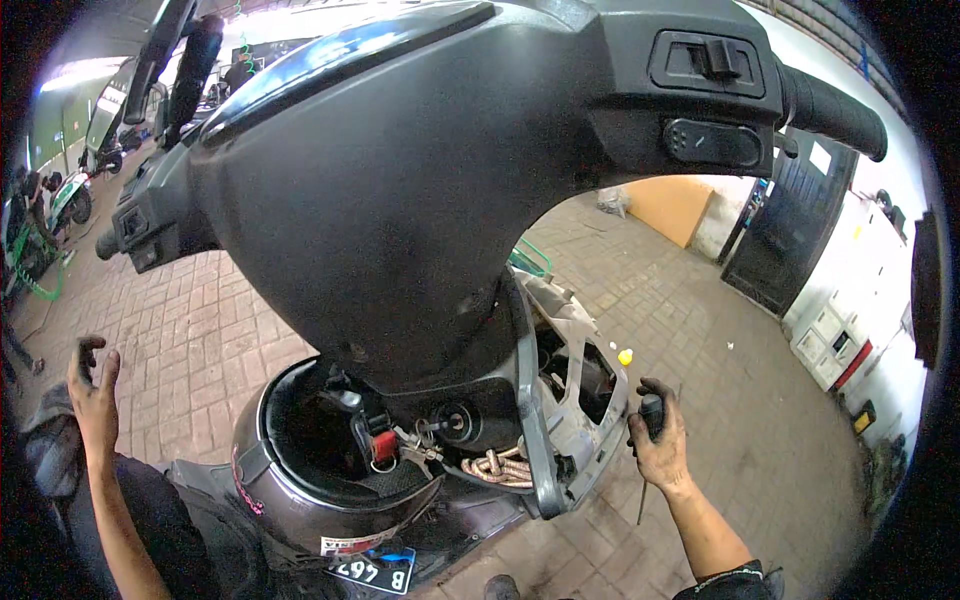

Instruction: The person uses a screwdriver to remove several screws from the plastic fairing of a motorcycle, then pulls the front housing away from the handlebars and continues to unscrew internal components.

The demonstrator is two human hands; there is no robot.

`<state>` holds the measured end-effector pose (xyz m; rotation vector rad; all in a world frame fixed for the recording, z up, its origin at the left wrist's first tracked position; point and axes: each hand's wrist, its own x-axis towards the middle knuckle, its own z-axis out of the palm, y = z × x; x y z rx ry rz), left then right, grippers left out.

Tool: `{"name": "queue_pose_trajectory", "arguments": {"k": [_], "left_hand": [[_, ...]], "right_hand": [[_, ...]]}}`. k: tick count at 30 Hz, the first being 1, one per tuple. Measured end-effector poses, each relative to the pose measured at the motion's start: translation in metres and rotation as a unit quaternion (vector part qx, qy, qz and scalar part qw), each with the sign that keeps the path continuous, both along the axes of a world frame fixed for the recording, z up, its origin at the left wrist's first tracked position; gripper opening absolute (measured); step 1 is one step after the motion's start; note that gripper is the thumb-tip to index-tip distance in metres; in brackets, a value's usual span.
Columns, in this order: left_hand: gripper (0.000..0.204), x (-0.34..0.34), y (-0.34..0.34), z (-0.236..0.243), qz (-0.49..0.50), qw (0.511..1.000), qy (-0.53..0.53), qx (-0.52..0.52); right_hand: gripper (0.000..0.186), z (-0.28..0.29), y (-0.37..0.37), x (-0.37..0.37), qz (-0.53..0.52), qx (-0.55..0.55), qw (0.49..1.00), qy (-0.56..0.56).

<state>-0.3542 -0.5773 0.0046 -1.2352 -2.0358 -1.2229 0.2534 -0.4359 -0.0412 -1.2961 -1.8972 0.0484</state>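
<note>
My left hand (95, 395) is raised at the far left with thumb and fingers apart, holding nothing. In my right hand (662, 445), the fingers wrap round the black handle of a screwdriver (653, 412). Its thin shaft shows below the hand, pointing down. Just left of that hand is the scooter's grey front panel (580, 400), with openings in it. The dark handlebar cover (400, 200) fills the upper middle. Beneath it a key sits in the ignition lock (458, 422). An upturned dark helmet (262, 470) with a red buckle (383, 446) rests between my arms.
A coiled cord (500, 466) lies in the scooter's front pocket. A number plate (375, 572) lies below the helmet. The right handgrip (835, 115) juts out at upper right. A dark door (795, 220) and white cabinet (835, 330) line the right wall. Other scooters (75, 200) stand far left.
</note>
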Motion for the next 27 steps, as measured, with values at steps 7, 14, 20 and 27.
{"name": "queue_pose_trajectory", "arguments": {"k": [7,14,20,27], "left_hand": [[0.026,0.011,0.000,0.005,0.011,1.000,0.005,0.006],[0.026,0.019,-0.002,0.011,0.002,1.000,-0.019,-0.008],[0.024,0.011,-0.004,0.009,-0.041,0.998,-0.043,0.006],[0.036,-0.020,-0.011,-0.017,-0.031,0.992,-0.105,0.060]], "right_hand": [[0.039,0.009,-0.007,-0.005,-0.011,-0.093,0.994,0.060],[0.029,0.002,-0.008,-0.004,0.001,-0.140,0.986,0.096],[0.031,0.011,-0.013,-0.013,-0.002,-0.175,0.978,0.112],[0.034,-0.004,-0.008,0.003,-0.023,-0.147,0.987,0.055]]}}
